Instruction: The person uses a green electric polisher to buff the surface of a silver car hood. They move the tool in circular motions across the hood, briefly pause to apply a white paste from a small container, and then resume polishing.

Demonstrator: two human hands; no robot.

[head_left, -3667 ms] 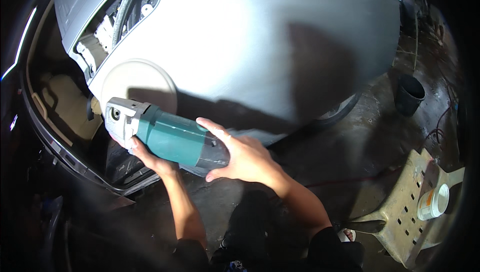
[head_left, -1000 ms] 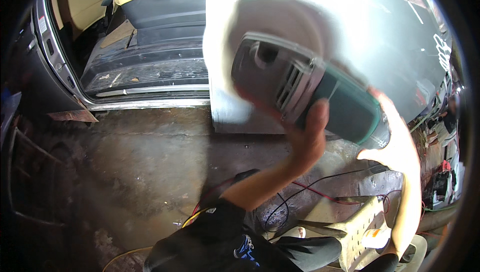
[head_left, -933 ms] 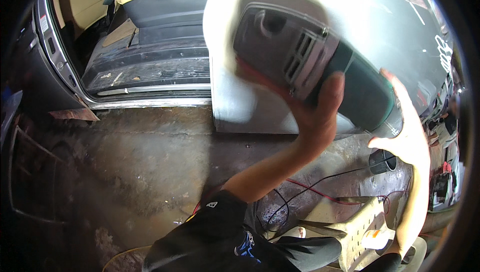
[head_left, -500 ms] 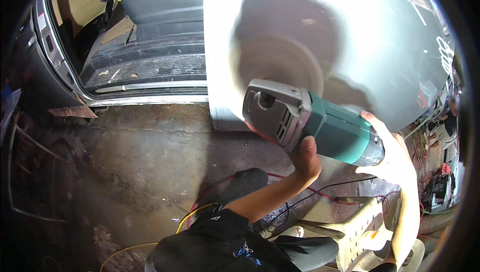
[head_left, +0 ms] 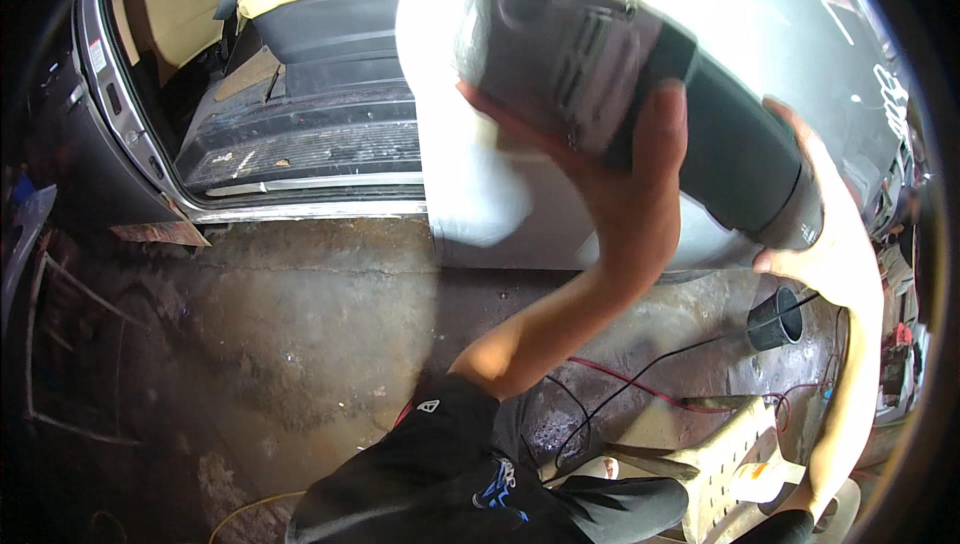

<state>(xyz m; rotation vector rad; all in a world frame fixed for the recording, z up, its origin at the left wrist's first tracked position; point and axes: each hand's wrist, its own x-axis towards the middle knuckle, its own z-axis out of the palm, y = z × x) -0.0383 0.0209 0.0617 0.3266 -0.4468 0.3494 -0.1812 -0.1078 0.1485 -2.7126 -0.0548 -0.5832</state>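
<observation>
Both my hands hold a green-and-grey power polisher up against a silver vehicle panel. My left hand is wrapped round its grey head end from below, with the thumb on top. My right hand grips the dark rear end of the body, fingers on one side and thumb on the other. The polisher's working face is turned toward the panel and hidden, so I cannot tell whether it touches. Motion blurs the head end, and bright light washes out the panel around it.
An open vehicle doorway with a ribbed step lies at the left. Below the panel stands a black bucket. A beige plastic stool bears a white container. Black cable and red hose cross the floor. A metal frame is at far left.
The polisher has moved upward along the panel and looks larger, with both hands still on it. My arms reach higher, and the black bucket has come into sight.
</observation>
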